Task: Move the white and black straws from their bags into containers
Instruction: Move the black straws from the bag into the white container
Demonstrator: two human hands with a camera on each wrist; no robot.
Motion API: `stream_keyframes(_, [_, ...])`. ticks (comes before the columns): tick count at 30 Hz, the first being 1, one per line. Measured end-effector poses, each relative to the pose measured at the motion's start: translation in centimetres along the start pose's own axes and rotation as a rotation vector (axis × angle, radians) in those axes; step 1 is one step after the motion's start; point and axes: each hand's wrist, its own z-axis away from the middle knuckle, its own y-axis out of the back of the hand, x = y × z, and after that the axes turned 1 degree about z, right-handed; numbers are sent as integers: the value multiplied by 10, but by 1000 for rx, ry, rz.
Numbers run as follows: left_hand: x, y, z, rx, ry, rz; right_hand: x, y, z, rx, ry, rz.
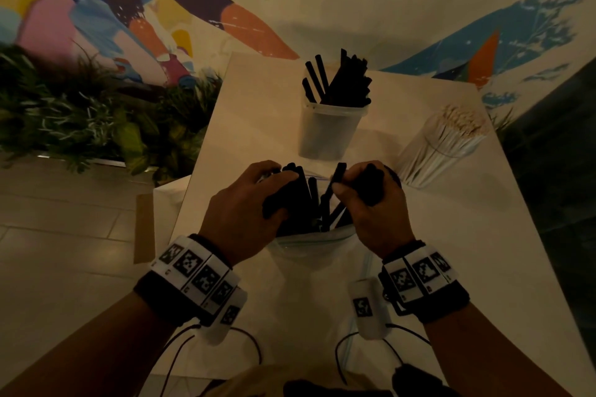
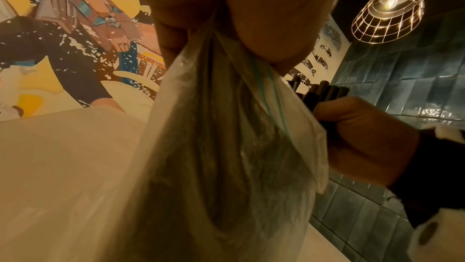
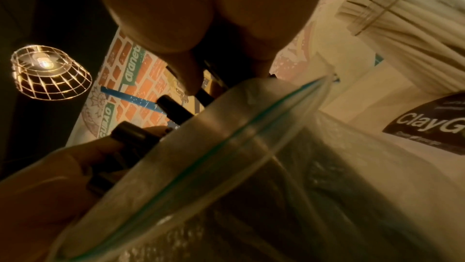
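Both forearms reach in from the bottom of the head view, each wearing a black wristband (image 1: 193, 280) set with white blocks printed with square black-and-white markers, and thin black cables hang from them. Just past the wrists, a clear plastic zip bag (image 1: 309, 243) with a blue-green seal strip stands open on the pale table (image 1: 467, 235), and black straws (image 1: 317, 203) poke up out of its mouth.

On the left side of the bag, the left hand (image 1: 245, 206) has its fingers curled round a thick bundle of those black straws, the thumb lying across the top of the bundle. In the left wrist view the bag (image 2: 226, 137) hangs close under that palm, though the view does not show clearly whether the hand is also pinching the plastic. At the right side of the bag's mouth, the right hand (image 1: 367, 203) is closed round a smaller bunch of black straws, thumb and fingers wrapped tight, with one straw sticking up at an angle between the two hands. The bag's seal strip (image 3: 226, 137) runs across the right wrist view, with dark straw ends above it.

Farther back on the table stands a translucent tub (image 1: 329, 129), upright, with black straws leaning out of its top. To its right, a clear container (image 1: 442, 151) packed with white straws looks tilted outward. Behind the table, green plants (image 1: 80, 119) line the left, beneath a colourful mural (image 1: 161, 10).
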Motion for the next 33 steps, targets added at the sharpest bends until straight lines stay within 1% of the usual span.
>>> stream_keyframes(1, [0,0,0,3,3,-2,3,-1,0,-28,-26,-5])
stream_keyframes(4, [2,0,0,-1,7,-5,15,-7,5,-168,-196,1])
stream_keyframes(5, [3,-1,1,-4,7,-6,18,-8,6,-170,-205,1])
stream_keyframes(9, [1,1,1,-3,9,-9,14,-6,4,-77,-157,-87])
stream_keyframes(10, [1,1,1,-3,9,-5,16,-7,4,-76,-168,-84])
stream_keyframes(13, [3,0,1,-19,7,2,26,-9,7,-143,-233,12])
stream_keyframes(15, [4,0,-1,-25,12,1,28,-10,5,-163,-253,45])
stream_keyframes(19, [4,1,-1,-28,22,-10,25,-9,3,-124,-279,-21])
stream_keyframes(22, [3,2,-1,-35,22,-2,11,-6,3,-94,-249,-145])
stream_keyframes(28, [3,2,-1,-46,39,3,-35,13,-11,23,-81,-448])
stream_keyframes(30, [2,3,-2,-51,37,-2,-48,21,-17,47,-55,-490])
stream_keyframes(33, [2,3,-2,-63,42,-5,-65,35,-28,72,8,-475])
